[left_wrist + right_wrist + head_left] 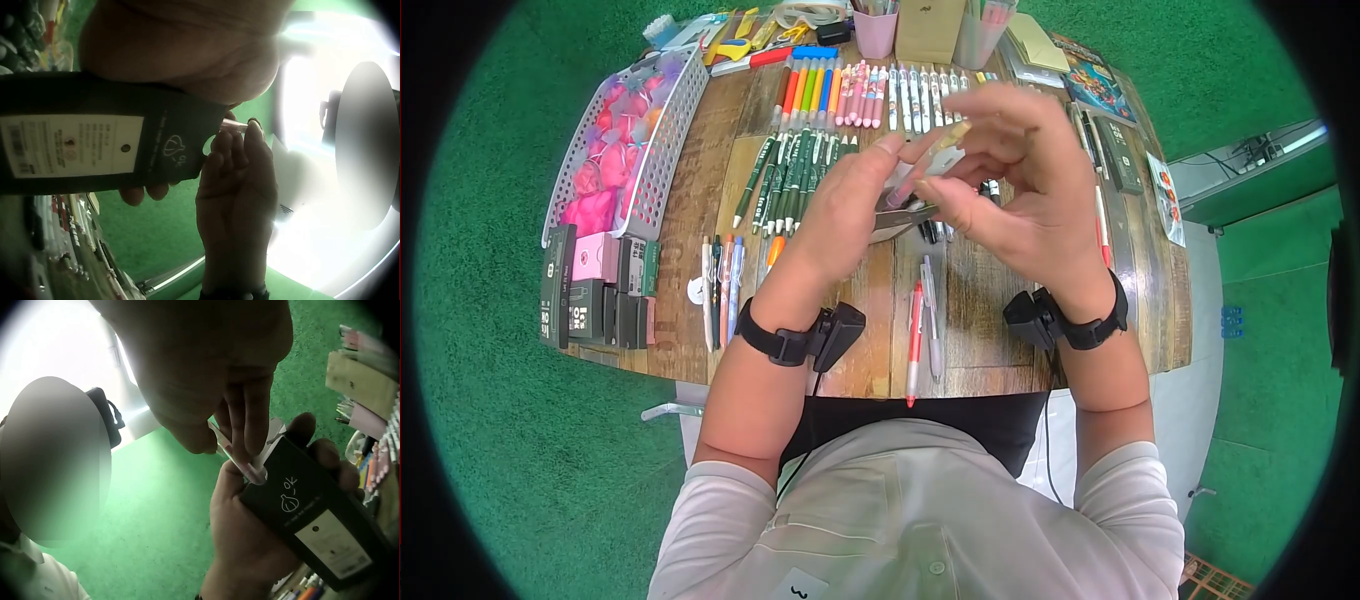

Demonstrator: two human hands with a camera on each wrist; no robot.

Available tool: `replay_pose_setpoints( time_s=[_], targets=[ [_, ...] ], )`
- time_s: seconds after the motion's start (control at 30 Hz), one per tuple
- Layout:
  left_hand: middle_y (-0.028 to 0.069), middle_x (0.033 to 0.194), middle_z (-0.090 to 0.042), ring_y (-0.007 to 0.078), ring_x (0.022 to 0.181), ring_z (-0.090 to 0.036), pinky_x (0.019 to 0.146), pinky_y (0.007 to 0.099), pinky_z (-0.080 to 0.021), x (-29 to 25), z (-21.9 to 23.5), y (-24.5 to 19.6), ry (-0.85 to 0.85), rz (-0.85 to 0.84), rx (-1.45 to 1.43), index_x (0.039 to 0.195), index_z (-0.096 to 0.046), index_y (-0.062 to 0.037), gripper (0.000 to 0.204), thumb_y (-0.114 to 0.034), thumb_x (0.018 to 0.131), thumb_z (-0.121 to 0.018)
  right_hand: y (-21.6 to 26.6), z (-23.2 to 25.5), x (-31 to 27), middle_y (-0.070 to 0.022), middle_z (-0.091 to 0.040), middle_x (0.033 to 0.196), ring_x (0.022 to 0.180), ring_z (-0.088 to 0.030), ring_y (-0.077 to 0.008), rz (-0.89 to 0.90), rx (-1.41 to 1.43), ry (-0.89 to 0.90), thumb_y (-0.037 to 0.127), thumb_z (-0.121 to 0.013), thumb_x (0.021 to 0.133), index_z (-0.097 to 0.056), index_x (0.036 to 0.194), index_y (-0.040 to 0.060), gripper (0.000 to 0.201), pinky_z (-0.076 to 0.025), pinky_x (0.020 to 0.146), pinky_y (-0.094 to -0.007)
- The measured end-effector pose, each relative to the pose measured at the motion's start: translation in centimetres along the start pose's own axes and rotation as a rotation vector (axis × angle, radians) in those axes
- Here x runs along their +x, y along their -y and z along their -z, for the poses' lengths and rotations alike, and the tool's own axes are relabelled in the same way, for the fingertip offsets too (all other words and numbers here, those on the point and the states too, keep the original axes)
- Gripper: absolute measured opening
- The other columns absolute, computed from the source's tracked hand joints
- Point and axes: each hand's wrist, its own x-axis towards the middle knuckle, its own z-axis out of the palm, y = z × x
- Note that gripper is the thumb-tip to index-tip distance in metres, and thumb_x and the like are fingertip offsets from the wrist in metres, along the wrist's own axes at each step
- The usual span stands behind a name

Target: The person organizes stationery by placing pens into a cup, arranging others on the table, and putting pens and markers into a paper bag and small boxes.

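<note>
The dark box is up off the table, held between the arms, its printed label facing the wrist cameras. The left hand has it firmly, fingers and thumb wrapped round the sides. In comes the right hand, thumb and fingers closed on a slim, pale pen that slants at the box's open end, the lower part right in the mouth!

Below them, by the near edge of the table, a red pen and a grey pen lie side by side. Off to the left, a small group of mixed pens sits next to a stack of small boxes.

Further up, a spread of dark green pens, and beyond the stack, a white basket full of pink bundles. Over on the right, another dark box lies flat, a flat box with red-and-white pens nearby.

Further still, a neat line-up: coloured markers, pink pens, white pens. At the far side stand a pink cup and a brown paper bag.
</note>
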Motion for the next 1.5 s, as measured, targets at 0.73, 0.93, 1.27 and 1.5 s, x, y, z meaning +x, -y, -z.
replay_pose_setpoints(
  time_s=[0.73,0.93,1.27,1.5],
  targets=[
    [0.0098,0.113,-0.071,0.0164,0.103,-0.068,0.094,0.0323,-0.052,0.1,0.7,0.9,0.042,0.079,-0.085,0.123,-0.066,0.0007,0.057,-0.044,0.109,-0.033,0.2,1.6,0.7,-0.0049,-0.067,0.079,0.072,-0.065,-0.0258,0.23,-0.462,0.209,0.009,-0.08,0.08,-0.075,0.09,0.0102,0.012,-0.051,0.063,-0.0372],
    [0.0102,0.111,-0.072,0.0173,0.101,-0.068,0.093,0.0324,-0.051,0.1,0.8,1.1,-0.001,0.033,-0.01,0.12,-0.067,0.0011,0.057,-0.045,0.108,-0.035,-0.8,0.7,0.1,-0.0053,-0.062,0.078,0.074,-0.065,-0.0266,0.232,-0.537,0.254,0.012,-0.076,0.081,-0.073,0.085,0.0099,0.006,-0.051,0.063,-0.0389],
    [0.0081,0.109,-0.071,0.0158,0.101,-0.067,0.092,0.0318,-0.051,0.1,0.8,1.1,0.011,0.057,-0.017,0.118,-0.067,-0.0011,0.055,-0.045,0.108,-0.036,0.5,0.2,-0.3,-0.0069,-0.054,0.071,0.064,-0.056,-0.0249,0.196,-0.524,0.265,0.0,-0.065,0.069,-0.078,0.095,0.0085,0.03,-0.044,0.057,-0.0368],
    [0.0068,0.103,-0.072,0.0138,0.096,-0.065,0.088,0.0308,-0.051,0.0,0.5,0.5,-0.014,0.053,-0.087,0.11,-0.07,-0.0016,0.051,-0.04,0.11,-0.037,0.8,0.4,-0.3,-0.0053,-0.058,0.074,0.071,-0.063,-0.0263,0.17,-0.611,0.305,0.007,-0.065,0.069,-0.075,0.096,0.0142,0.03,-0.05,0.059,-0.0408]
  ],
)
